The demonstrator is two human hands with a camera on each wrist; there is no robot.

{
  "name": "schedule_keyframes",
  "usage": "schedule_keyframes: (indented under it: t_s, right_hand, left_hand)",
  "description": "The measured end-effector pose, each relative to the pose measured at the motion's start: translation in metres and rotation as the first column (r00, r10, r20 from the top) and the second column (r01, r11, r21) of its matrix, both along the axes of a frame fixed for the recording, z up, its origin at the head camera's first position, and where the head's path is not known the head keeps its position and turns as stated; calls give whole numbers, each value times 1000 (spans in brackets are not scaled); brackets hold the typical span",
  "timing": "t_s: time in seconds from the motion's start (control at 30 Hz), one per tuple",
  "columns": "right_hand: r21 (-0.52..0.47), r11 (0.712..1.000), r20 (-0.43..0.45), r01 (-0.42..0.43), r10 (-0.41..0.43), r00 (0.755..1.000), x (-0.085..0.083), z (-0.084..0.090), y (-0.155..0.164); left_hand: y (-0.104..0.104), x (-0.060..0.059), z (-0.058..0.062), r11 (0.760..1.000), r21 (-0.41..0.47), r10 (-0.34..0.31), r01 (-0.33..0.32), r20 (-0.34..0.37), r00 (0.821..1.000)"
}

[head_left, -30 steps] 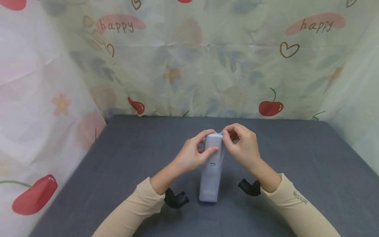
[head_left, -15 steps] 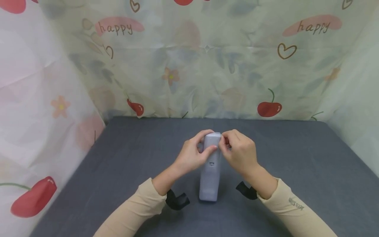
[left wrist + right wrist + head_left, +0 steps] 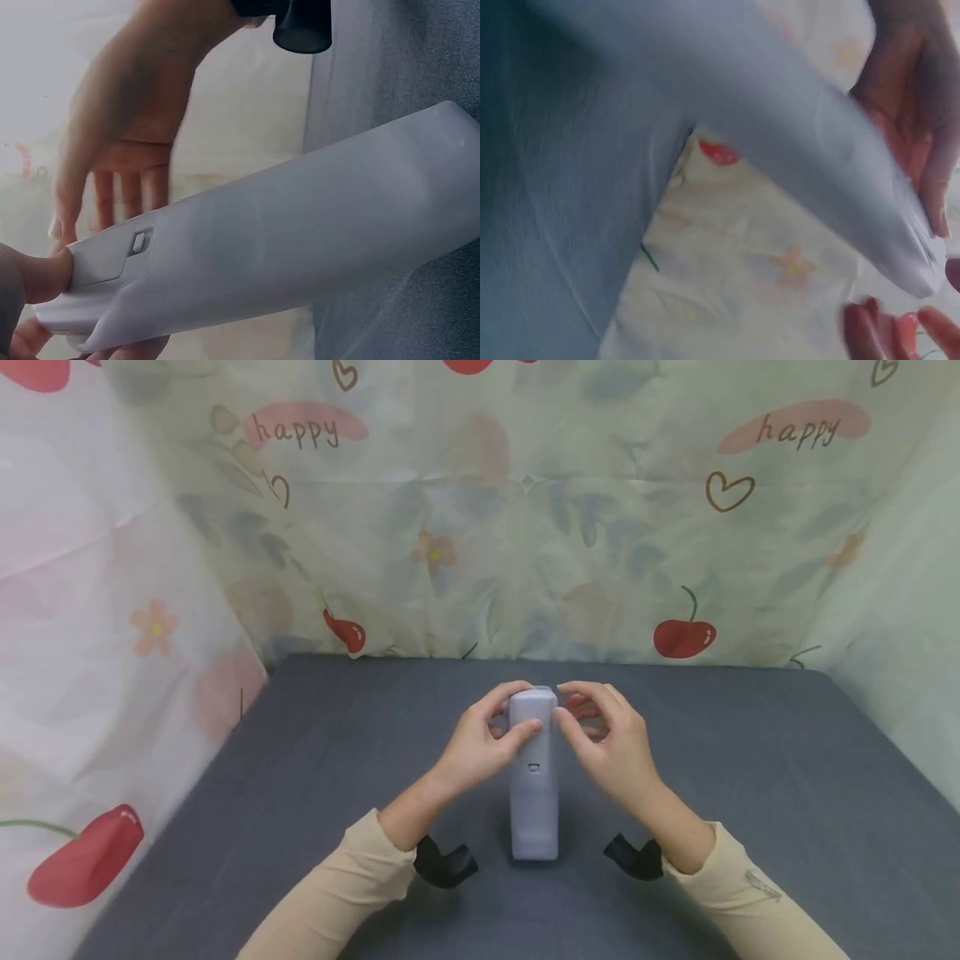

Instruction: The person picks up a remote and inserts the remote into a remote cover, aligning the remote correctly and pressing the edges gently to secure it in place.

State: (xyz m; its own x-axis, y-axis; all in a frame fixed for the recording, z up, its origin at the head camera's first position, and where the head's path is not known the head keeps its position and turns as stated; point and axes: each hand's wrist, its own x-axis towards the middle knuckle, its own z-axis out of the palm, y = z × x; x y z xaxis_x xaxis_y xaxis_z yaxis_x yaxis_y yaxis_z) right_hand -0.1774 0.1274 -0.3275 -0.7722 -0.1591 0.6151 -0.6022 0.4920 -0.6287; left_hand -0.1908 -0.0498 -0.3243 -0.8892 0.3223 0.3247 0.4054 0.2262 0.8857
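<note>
A pale lavender remote control stands nearly upright on the table, its back with a small latch facing me. My left hand grips its upper part, thumb across the back and fingers round the far side. Something clear, perhaps a film or cover, shows at the top end. My right hand is at the upper right edge, fingers loosely bent and spread, pinching nothing. Its thumb lies close to the edge; I cannot tell if it touches. In the right wrist view the right fingers look blurred and apart from the remote.
The dark grey table reaches back to a patterned curtain with cherries and "happy" lettering. Curtains also hang at both sides. Black wrist mounts hang below both forearms.
My right hand pinched clear material at the remote's top right corner earlier; now its fingers have parted. The left hand kept its grip, and the remote has shifted slightly up and straightened.
</note>
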Motion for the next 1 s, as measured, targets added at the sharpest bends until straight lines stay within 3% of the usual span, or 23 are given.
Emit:
schedule_keyframes:
  t_s: [0.1, 0.17, 0.23, 0.57, 0.7, 0.77, 0.83, 1.0]
  right_hand:
    - [-80, 994, 219, -81, 97, 971, 0, -3, 2]
    - [-118, 986, 281, -115, 144, 949, 0, -5, 1]
    - [-164, 978, 289, -126, 169, 942, 0, -8, -1]
    - [-280, 947, 208, -157, 220, 953, -1, -15, -5]
    - [-293, 944, 209, -153, 220, 953, -1, -13, -3]
    - [-297, 944, 221, -145, 216, 951, -1, -12, -1]
    - [-294, 945, 233, -141, 214, 949, -1, -12, 1]
    - [-277, 948, 257, -159, 233, 938, -1, -11, 4]
  left_hand:
    - [-2, -1, 0, 1000, 10, -5, 5, 7, 1000]
    - [-2, -2, 0, 1000, 12, -9, 9, 12, 1000]
    - [-3, -2, 0, 1000, 6, -10, 10, 22, 1000]
    - [-4, -1, 0, 1000, -27, -6, 8, 58, 998]
    - [-8, 1, 5, 995, 44, 89, -89, 5, 996]
    - [-12, 2, 7, 983, 76, 167, -164, -33, 985]
    - [-15, 2, 8, 978, 70, 201, -197, -51, 978]
    - [-23, 1, 3, 993, -51, 112, -110, 30, 993]
